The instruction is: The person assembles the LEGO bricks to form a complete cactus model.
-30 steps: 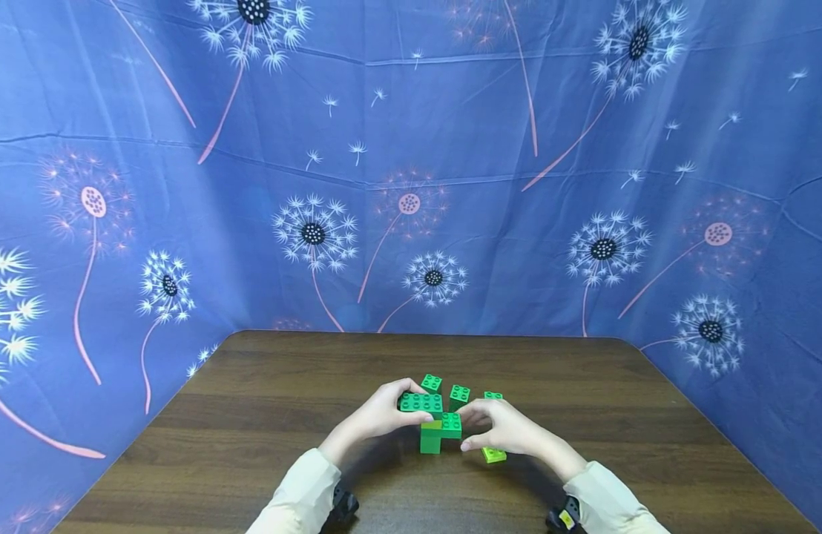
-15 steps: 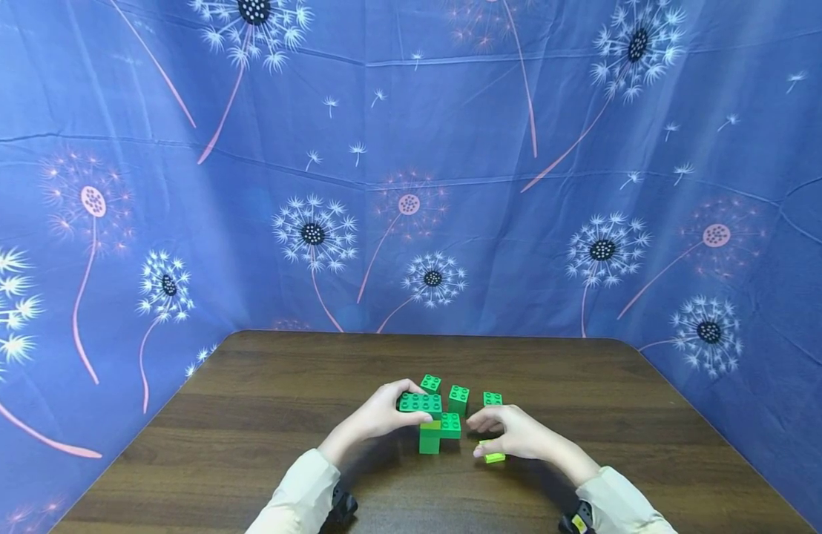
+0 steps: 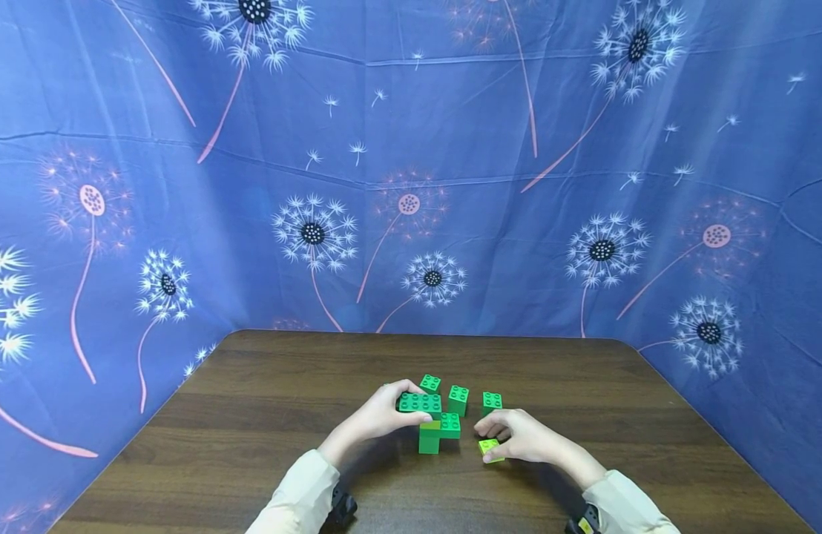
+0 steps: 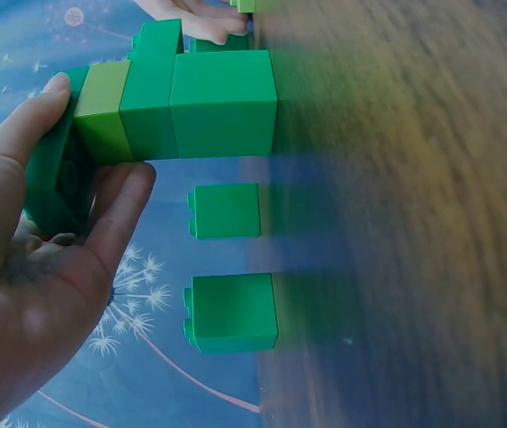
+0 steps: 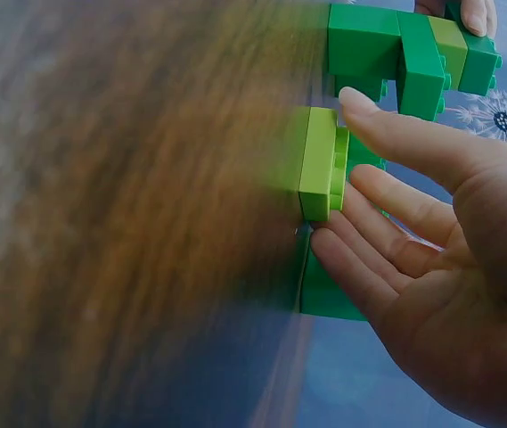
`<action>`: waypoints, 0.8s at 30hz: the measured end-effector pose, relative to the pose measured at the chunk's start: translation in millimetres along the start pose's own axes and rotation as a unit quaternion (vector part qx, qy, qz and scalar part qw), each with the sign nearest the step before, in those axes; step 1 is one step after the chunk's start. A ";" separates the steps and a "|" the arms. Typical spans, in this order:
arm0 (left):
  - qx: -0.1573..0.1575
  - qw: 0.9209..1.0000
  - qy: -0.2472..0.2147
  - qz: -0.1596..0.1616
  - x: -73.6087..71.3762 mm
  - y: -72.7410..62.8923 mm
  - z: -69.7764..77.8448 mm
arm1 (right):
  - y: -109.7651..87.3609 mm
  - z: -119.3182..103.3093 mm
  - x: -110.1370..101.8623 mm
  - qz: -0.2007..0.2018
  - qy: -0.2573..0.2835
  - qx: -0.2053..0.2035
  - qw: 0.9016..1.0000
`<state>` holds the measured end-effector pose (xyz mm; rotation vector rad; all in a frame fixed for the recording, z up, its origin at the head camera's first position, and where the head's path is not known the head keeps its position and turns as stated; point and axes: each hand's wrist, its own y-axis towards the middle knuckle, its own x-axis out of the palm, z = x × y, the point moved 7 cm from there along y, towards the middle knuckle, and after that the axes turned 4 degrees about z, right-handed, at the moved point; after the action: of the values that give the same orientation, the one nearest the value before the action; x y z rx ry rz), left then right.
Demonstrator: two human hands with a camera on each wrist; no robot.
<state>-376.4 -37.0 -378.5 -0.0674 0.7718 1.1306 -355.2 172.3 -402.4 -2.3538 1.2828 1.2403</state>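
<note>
My left hand [image 3: 379, 410] grips a stack of toy building bricks, thumb and fingers on opposite sides of the long dark green brick [image 3: 421, 403] at its top. Beneath that brick, the left wrist view shows a yellow-green brick [image 4: 104, 111], then a green brick [image 4: 151, 111] jutting sideways, then a green brick [image 4: 224, 104] at the bottom. A thin lime brick [image 3: 490, 449] lies on the table, studs up, at my right hand [image 3: 521, 437]. The right thumb and fingers are spread loosely about it; whether a fingertip touches it I cannot tell.
Three loose green bricks stand behind the hands: a far one [image 3: 430, 383], a middle one [image 3: 458, 399] and a right one [image 3: 492, 401]. The brown wooden table [image 3: 284, 371] ends at a blue patterned cloth [image 3: 504, 222].
My right hand has moved right and slightly nearer, away from the stack to the lime brick, uncovering the right-hand green brick. The left hand and the stack have stayed almost still.
</note>
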 end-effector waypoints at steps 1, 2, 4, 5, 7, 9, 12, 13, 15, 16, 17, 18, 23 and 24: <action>-0.002 1.000 -0.001 -0.001 0.2 0.0 -0.3 | -0.5 1.0 -0.3 -0.001 -0.001 0.004 1.000; -0.002 1.000 -0.001 0.000 0.2 0.0 -0.5 | -1.1 1.8 -0.6 -0.002 -0.001 0.009 1.000; -0.007 1.000 -0.004 -0.001 0.4 -0.1 -1.2 | -2.2 1.2 -1.2 -0.003 -0.003 0.009 1.000; -0.007 1.000 -0.005 -0.001 0.4 -0.3 -1.1 | -2.6 0.9 -1.3 -0.005 -0.004 0.009 1.000; -0.008 1.000 -0.009 -0.001 0.5 -0.6 -1.0 | -3.3 -0.1 -1.4 -0.008 -0.006 0.010 1.000; -0.009 1.000 -0.013 0.000 0.6 -1.0 -0.4 | -3.9 -0.9 -1.3 -0.011 -0.006 0.013 1.000; -0.010 1.000 -0.022 0.001 0.2 -1.7 0.8 | -3.2 -0.6 -0.8 -0.012 -0.006 0.020 1.000; -0.010 1.000 -0.023 0.002 0.3 -1.8 0.9 | -2.8 -0.4 -0.6 -0.011 -0.006 0.020 1.000; -0.008 1.000 -0.023 0.002 0.6 -1.3 0.7 | -1.6 -0.1 -0.3 -0.005 -0.006 0.018 1.000; -0.008 1.000 -0.025 0.002 0.8 -1.3 0.7 | -1.0 0.3 0.0 -0.003 -0.007 0.017 1.000; -0.008 1.000 -0.026 0.002 0.9 -1.3 0.9 | -0.4 0.6 0.3 -0.001 -0.008 0.016 1.000; -0.007 1.000 -0.026 0.002 1.1 -1.3 0.9 | 0.3 0.9 0.6 0.000 -0.009 0.016 1.000; -0.010 0.999 -0.032 -0.001 1.6 -1.7 1.4 | 2.2 1.8 2.1 -0.006 -0.015 0.025 1.000; -0.010 1.000 -0.029 -0.002 1.8 -1.6 0.9 | 2.3 1.5 2.3 -0.007 -0.016 0.025 1.000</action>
<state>-374.2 -36.0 -379.4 -0.0534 0.7091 1.1324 -357.2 170.2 -404.6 -2.2947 1.2710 1.2242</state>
